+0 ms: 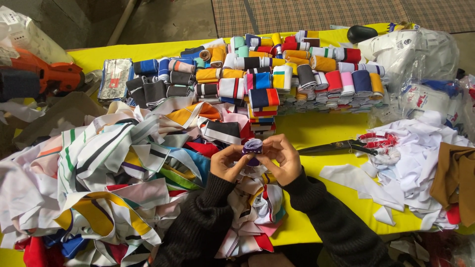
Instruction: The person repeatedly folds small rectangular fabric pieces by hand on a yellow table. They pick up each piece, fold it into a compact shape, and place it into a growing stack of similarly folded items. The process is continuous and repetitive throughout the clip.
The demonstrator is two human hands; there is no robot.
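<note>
1. Left hand (226,163): raised above the loose cloth, fingers closed on the left side of the purple roll (253,146)
2. Right hand (282,159): close against the left, thumb and fingers pinching the right side of the same roll; both arms in black knitted sleeves
3. Purple roll: a small coil of ribbed cloth, held between the two hands above the near middle of the bench (316,131), which has a yellow cover
4. Loose strips (114,168): a tangled heap of striped cloth pieces in many colours, left of and beneath the hands
5. Finished rolls (277,69): many rolled and folded strips in rows at the far side of the bench
6. Scissors (341,147): black, lying flat just right of the hands, well apart from them
7. White scraps (410,163): cut pieces piled at the right, beside a brown cloth (452,175)
</note>
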